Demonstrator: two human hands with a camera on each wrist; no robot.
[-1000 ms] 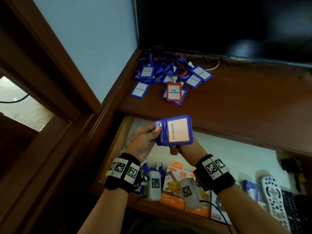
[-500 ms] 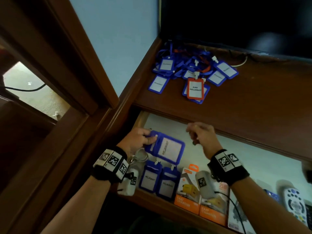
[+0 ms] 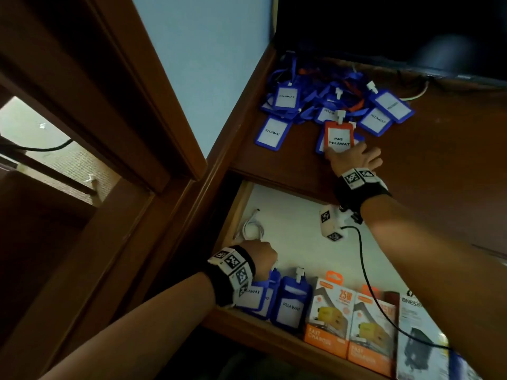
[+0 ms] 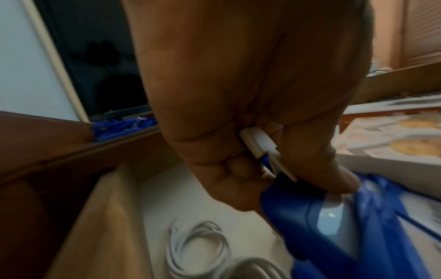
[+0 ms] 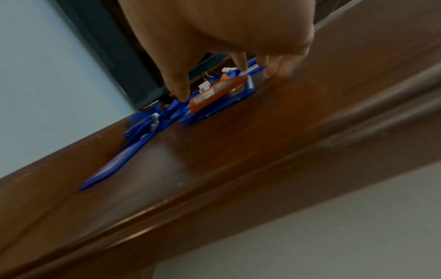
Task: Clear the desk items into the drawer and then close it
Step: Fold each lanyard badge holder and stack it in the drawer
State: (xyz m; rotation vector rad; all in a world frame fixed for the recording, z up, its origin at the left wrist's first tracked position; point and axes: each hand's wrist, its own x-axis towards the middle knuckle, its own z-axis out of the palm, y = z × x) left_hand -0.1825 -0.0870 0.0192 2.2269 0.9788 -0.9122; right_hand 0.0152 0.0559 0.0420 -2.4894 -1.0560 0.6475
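Mid-clear: badge pile on the desk, against the wall under the monitor; drawer open.
Right hand reaches the orange badge, fingers spread over it, nothing gripped yet. Left hand pinches a blue badge by its clip, low in the drawer. Next, I'd judge: pinch orange badge, carry it across.

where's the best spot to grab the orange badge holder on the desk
Probably by its near short edge, coming from the drawer side, where the right hand already reaches. The orange badge holder lies flat on a blue one, so that edge sits slightly raised for a fingertip to slip under. Its white clip points away into tangled straps.
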